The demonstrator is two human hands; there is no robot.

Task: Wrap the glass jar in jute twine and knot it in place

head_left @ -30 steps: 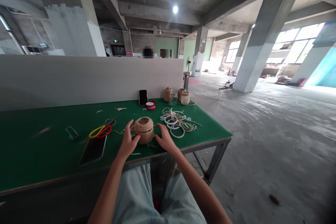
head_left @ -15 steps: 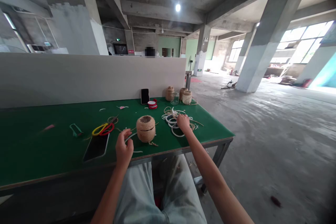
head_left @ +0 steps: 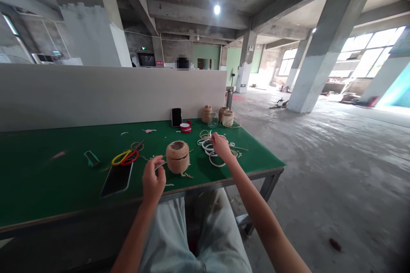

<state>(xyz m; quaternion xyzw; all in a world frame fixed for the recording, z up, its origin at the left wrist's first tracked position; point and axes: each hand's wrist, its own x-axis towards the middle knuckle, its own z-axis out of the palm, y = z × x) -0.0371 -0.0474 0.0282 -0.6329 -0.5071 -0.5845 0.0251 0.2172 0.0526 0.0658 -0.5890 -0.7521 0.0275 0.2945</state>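
Note:
A twine-wrapped jar stands upright on the green table in front of me, with a dark gap in its winding near mid-height. Just left of it is my left hand, fingers curved and thumb apart from them. A pale strip shows between these fingers and the jar; I cannot tell if the hand touches it. My right hand reaches over a loose heap of white cord and brown twine to the right of the jar. Its fingers are pinched together on the white cord, and the fingertips are partly hidden.
Scissors with yellow and red handles lie across a phone at left, near a green tool. Behind are another phone, red tape rolls, a glass jar and wrapped jars. A white partition borders the table.
My right hand has shifted slightly left and away from me over the cord heap, its fingers closing. My left hand has moved a little right, closer to the jar.

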